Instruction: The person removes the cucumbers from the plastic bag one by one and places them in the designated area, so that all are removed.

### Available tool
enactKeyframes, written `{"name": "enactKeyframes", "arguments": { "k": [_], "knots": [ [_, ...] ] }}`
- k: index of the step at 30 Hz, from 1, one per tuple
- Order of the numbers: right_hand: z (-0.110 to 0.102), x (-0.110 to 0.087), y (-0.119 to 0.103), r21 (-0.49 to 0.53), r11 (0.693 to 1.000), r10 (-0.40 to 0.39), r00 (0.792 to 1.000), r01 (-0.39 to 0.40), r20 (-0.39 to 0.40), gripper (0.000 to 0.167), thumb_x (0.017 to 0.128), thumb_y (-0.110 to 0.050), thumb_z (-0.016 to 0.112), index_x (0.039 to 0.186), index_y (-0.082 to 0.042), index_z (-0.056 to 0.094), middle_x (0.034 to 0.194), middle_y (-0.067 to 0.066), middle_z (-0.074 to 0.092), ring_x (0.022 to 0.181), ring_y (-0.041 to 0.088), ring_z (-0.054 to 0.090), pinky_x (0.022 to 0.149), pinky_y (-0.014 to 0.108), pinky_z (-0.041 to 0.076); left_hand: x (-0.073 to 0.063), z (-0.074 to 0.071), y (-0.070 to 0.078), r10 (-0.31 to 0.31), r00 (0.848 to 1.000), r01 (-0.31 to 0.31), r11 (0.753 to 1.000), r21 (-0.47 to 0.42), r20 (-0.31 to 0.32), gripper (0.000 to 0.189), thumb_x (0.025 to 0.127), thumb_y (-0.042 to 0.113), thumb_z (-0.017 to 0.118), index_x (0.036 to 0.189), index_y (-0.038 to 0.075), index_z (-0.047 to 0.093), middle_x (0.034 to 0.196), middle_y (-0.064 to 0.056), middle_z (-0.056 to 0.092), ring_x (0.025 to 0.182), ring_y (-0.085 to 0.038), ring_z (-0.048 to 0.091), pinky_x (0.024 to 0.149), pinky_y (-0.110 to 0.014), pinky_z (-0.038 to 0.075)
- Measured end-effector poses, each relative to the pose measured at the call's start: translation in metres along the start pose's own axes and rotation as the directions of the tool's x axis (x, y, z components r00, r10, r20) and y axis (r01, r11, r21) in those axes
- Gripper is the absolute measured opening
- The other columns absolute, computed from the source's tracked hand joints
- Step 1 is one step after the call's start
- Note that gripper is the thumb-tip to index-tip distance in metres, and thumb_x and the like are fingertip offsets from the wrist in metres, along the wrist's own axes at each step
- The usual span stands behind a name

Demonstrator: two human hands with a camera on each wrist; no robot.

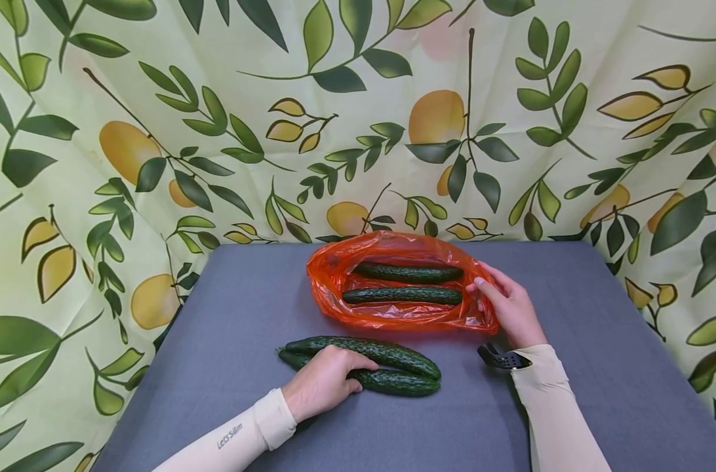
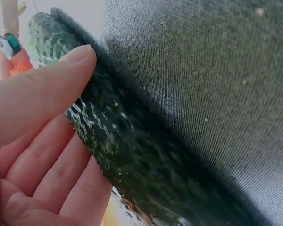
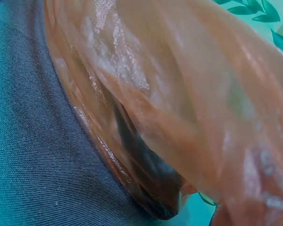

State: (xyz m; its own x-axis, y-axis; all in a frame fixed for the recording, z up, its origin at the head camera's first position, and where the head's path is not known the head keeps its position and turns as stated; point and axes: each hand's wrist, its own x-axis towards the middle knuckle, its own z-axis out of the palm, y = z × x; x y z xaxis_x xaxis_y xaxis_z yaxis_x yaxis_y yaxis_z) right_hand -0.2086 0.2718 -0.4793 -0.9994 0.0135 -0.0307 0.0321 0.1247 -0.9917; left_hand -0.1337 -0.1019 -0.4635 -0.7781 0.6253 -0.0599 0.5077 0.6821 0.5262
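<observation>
Two dark green cucumbers lie side by side on the grey table in the head view. My left hand [image 1: 325,377] grips the nearer cucumber [image 1: 400,382], and the farther cucumber [image 1: 370,349] lies against it. In the left wrist view the thumb crosses the bumpy cucumber [image 2: 118,132], with the fingers on its other side. Behind them an open red plastic bag [image 1: 381,320] holds a back cucumber [image 1: 408,271] and a front cucumber [image 1: 402,295]. My right hand [image 1: 514,311] pinches the bag's right rim. Thin plastic [image 3: 179,94] fills most of the right wrist view, hiding that hand.
The grey cloth-covered table [image 1: 240,295] runs back to a leaf-and-fruit patterned curtain [image 1: 346,157], which also hangs along both sides. A dark band [image 1: 502,357] circles the right wrist.
</observation>
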Motion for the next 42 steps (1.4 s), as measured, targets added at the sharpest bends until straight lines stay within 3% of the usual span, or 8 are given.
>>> {"name": "enactKeyframes", "arguments": {
  "k": [6, 11, 16, 21, 26, 29, 34, 42],
  "knots": [
    [0.001, 0.000, 0.009, 0.130, 0.992, -0.005, 1.000, 0.002, 0.024, 0.065, 0.110, -0.034, 0.064, 0.166, -0.009, 0.042, 0.102, -0.011, 0.079, 0.077, 0.009, 0.062, 0.069, 0.019, 0.058, 0.001, -0.001, 0.002, -0.015, 1.000, 0.015, 1.000, -0.018, 0.023, 0.045, 0.088, 0.002, 0.084, 0.128, 0.022, 0.081, 0.124, 0.010, 0.080, 0.106, 0.000, 0.072, 0.086, -0.024, 0.060],
    [0.002, 0.001, 0.011, 0.146, 0.989, -0.011, 1.000, 0.008, 0.022, 0.064, 0.110, -0.035, 0.064, 0.165, -0.010, 0.044, 0.104, -0.010, 0.079, 0.077, 0.008, 0.061, 0.070, 0.018, 0.057, 0.002, -0.005, 0.008, -0.005, 1.000, 0.005, 1.000, -0.024, 0.024, 0.044, 0.089, 0.004, 0.085, 0.128, 0.024, 0.081, 0.124, 0.012, 0.080, 0.111, -0.001, 0.072, 0.093, -0.028, 0.061],
    [0.000, 0.002, 0.010, 0.146, 0.989, -0.015, 1.000, 0.012, 0.018, 0.063, 0.110, -0.035, 0.064, 0.164, -0.009, 0.045, 0.104, -0.010, 0.079, 0.079, 0.009, 0.061, 0.070, 0.018, 0.056, 0.006, -0.017, 0.027, 0.047, 0.998, -0.047, 0.999, -0.018, 0.032, 0.038, 0.092, 0.012, 0.085, 0.128, 0.025, 0.081, 0.123, 0.015, 0.079, 0.116, 0.001, 0.072, 0.100, -0.028, 0.060],
    [-0.002, 0.002, 0.009, 0.149, 0.989, -0.023, 0.999, 0.019, 0.024, 0.063, 0.110, -0.035, 0.063, 0.165, -0.009, 0.045, 0.103, -0.010, 0.079, 0.077, 0.009, 0.061, 0.069, 0.018, 0.056, 0.018, -0.043, 0.054, 0.137, 0.990, -0.137, 0.990, -0.041, 0.009, 0.032, 0.095, 0.021, 0.085, 0.126, 0.026, 0.082, 0.121, 0.014, 0.080, 0.115, 0.002, 0.072, 0.102, -0.025, 0.059],
    [-0.001, 0.003, 0.008, 0.175, 0.984, -0.025, 0.999, 0.020, 0.029, 0.063, 0.110, -0.035, 0.065, 0.164, -0.009, 0.046, 0.103, -0.009, 0.079, 0.077, 0.009, 0.061, 0.069, 0.018, 0.056, 0.043, -0.076, 0.070, 0.136, 0.987, -0.141, 0.988, -0.054, -0.088, 0.029, 0.095, 0.023, 0.085, 0.124, 0.028, 0.083, 0.118, 0.015, 0.081, 0.102, 0.002, 0.072, 0.095, -0.025, 0.060],
    [-0.001, 0.004, 0.008, 0.172, 0.985, -0.031, 0.999, 0.024, 0.034, 0.063, 0.110, -0.034, 0.064, 0.164, -0.008, 0.045, 0.103, -0.009, 0.079, 0.076, 0.009, 0.061, 0.067, 0.018, 0.055, 0.065, -0.091, 0.072, 0.094, 0.988, -0.110, 0.984, -0.138, -0.119, 0.030, 0.094, 0.020, 0.086, 0.124, 0.026, 0.083, 0.117, 0.013, 0.082, 0.098, -0.002, 0.073, 0.090, -0.029, 0.061],
    [0.001, 0.006, 0.010, 0.153, 0.988, -0.027, 0.999, 0.020, 0.044, 0.062, 0.110, -0.035, 0.064, 0.164, -0.010, 0.046, 0.103, -0.008, 0.079, 0.074, 0.009, 0.059, 0.066, 0.019, 0.054, 0.107, -0.102, 0.060, 0.023, 0.998, -0.039, 0.964, -0.264, -0.065, 0.035, 0.091, 0.018, 0.089, 0.125, 0.022, 0.082, 0.120, 0.009, 0.082, 0.112, -0.005, 0.076, 0.100, -0.032, 0.061],
    [0.002, 0.006, 0.011, 0.123, 0.992, -0.014, 0.999, 0.009, 0.044, 0.061, 0.110, -0.036, 0.063, 0.164, -0.012, 0.047, 0.102, -0.008, 0.079, 0.073, 0.010, 0.058, 0.065, 0.020, 0.053, 0.159, -0.095, 0.035, -0.030, 0.999, 0.037, 0.972, -0.230, 0.033, 0.040, 0.088, 0.011, 0.089, 0.127, 0.014, 0.081, 0.126, -0.002, 0.081, 0.120, -0.022, 0.076, 0.103, -0.037, 0.061]
  ]
}}
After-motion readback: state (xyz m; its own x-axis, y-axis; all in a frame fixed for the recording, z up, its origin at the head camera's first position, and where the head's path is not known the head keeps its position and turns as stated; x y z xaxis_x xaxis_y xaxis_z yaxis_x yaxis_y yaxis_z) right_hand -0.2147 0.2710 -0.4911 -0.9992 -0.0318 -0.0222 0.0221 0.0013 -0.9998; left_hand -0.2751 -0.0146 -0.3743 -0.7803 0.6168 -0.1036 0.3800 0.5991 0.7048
